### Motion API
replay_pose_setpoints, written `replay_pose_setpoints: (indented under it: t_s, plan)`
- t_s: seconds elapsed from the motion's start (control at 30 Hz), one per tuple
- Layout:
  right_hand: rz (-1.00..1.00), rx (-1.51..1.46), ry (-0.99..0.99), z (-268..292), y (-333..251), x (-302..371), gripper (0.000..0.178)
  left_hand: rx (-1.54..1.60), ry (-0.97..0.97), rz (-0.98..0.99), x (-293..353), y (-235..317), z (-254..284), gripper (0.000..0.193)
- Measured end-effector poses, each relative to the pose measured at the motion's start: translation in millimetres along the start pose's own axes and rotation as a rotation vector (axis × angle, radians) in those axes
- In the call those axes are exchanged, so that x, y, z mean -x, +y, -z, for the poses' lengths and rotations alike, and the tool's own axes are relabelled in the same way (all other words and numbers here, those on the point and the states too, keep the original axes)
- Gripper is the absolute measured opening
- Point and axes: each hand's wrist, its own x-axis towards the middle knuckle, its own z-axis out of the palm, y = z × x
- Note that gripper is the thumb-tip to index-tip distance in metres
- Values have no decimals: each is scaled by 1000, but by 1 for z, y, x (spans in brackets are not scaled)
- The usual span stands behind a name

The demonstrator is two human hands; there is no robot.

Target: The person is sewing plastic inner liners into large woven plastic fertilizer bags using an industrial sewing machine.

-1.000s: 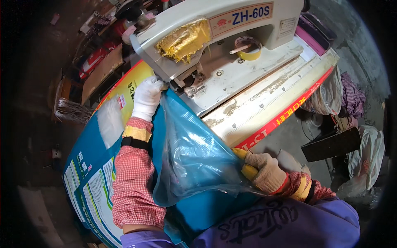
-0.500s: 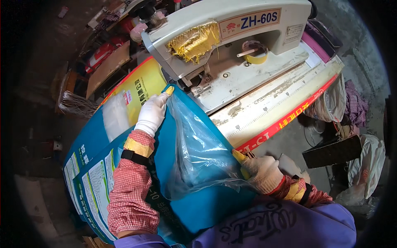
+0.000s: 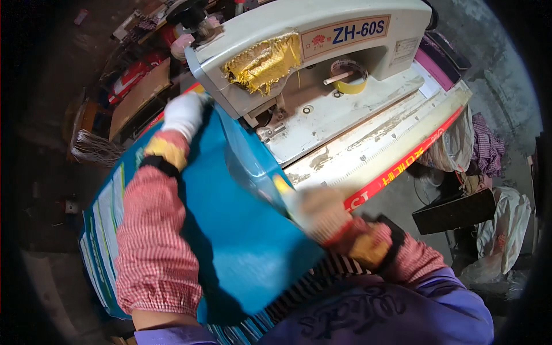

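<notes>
A large teal woven sack (image 3: 241, 230) spreads across my front, its upper edge lying along the machine bed. My left hand (image 3: 183, 118), in a white glove, is closed at the sack's far left edge beside the sewing machine's head (image 3: 253, 92); its fingertips are blurred and partly hidden. Lower right, my right hand (image 3: 322, 214), gloved and smeared by motion, grips the sack's near edge, with a yellow-wrapped fingertip (image 3: 282, 185) along it. Between the hands, a clear plastic liner (image 3: 244, 161) shows at the sack's mouth.
A yellow tape roll (image 3: 349, 83) with a white stick rests on the machine bed. Along the table's front runs a red strip (image 3: 402, 164). Right of it are a dark box (image 3: 454, 211) and a white plastic bag (image 3: 509, 224). Wire bundles (image 3: 95, 144) lie far left.
My left hand has moved left and slightly up; my right hand has moved left and up. The sack has shifted with them, its yellow panel is now mostly hidden, and less liner shows.
</notes>
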Motion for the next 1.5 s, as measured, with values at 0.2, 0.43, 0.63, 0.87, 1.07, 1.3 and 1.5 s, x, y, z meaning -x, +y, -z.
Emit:
replay_pose_setpoints:
  t_s: [0.2, 0.43, 0.63, 0.87, 1.07, 1.3, 1.5]
  plan:
    - [76, 289, 144, -19, -27, -85, 19, 93, 239, 18, -30, -60, 27, 30]
    - [450, -15, -555, 8, 46, -131, 24, -220, 18, -409, 79, 63, 113, 10]
    - [276, -670, -712, -12, 41, -142, 25, -63, -130, -803, 135, 163, 120, 43]
    - [7, -879, -853, -23, 38, -147, 25, 637, -1354, -581, 138, 142, 160, 24]
    - [794, -18, -388, -12, 43, -138, 24, -339, -1134, -258, 168, 122, 215, 83]
    - [213, -1262, -178, -31, 13, -60, 15, -568, -1057, -878, 250, 185, 180, 10]
    - [-251, -540, 345, -80, -15, -33, 16, -387, -971, -1094, 223, 234, 152, 10]
